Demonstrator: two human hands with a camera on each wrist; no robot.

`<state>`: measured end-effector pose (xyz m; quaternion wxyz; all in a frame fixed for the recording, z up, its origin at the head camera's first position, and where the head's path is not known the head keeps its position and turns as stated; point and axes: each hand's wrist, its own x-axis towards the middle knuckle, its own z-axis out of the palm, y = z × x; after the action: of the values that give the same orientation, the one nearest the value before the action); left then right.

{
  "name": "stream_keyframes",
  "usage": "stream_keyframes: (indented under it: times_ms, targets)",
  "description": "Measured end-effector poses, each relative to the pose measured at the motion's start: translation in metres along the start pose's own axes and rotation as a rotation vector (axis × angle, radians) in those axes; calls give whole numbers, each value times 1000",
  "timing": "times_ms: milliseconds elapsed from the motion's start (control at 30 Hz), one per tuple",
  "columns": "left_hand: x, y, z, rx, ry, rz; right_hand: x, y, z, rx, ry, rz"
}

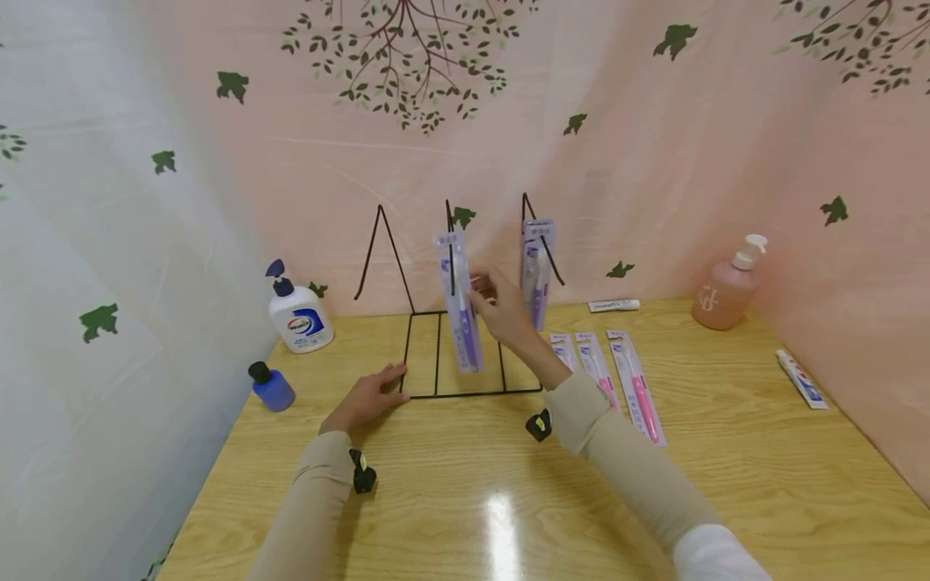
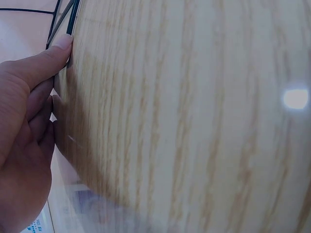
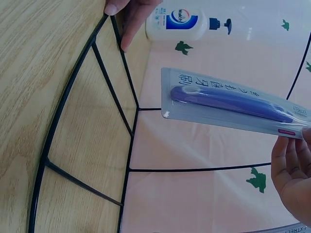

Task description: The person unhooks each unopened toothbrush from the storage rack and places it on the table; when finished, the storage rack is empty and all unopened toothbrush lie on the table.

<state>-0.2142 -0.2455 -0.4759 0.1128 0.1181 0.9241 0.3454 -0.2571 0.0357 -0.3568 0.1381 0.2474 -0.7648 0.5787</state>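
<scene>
Now the right hand (image 1: 501,311) pinched the purple toothbrush pack (image 1: 459,303) near its top, holding it upright against the middle hook of the black wire rack (image 1: 438,355). The left hand (image 1: 366,399) lay flat on the tabletop (image 1: 465,500), grip relaxed, its thumb pressing the rack's front left corner. A second purple pack (image 1: 538,270) hung on the right hook.

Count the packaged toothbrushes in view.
5: one purple pack held by the right hand at the wire rack, one hung purple pack, three packs flat on the table.
</scene>
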Motion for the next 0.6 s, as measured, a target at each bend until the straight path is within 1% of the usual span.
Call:
stream_keyframes:
  times_ms: [167,233,367,400,467,600]
  targets:
    - [0,0,0,1,1,7,-5,-3,-3,27,-25,13]
    - [0,1,0,1,-1,12,-9,-13,-5,20,-37,36]
    - [0,1,0,-1,-2,14,-13,-15,-7,10,-57,57]
    - [0,1,0,-1,-3,15,-15,-15,-8,8,-63,56]
    - [0,0,0,1,-3,16,-15,-7,-8,19,-73,41]
    - [0,0,0,7,-7,16,-22,-7,-10,37,-95,23]
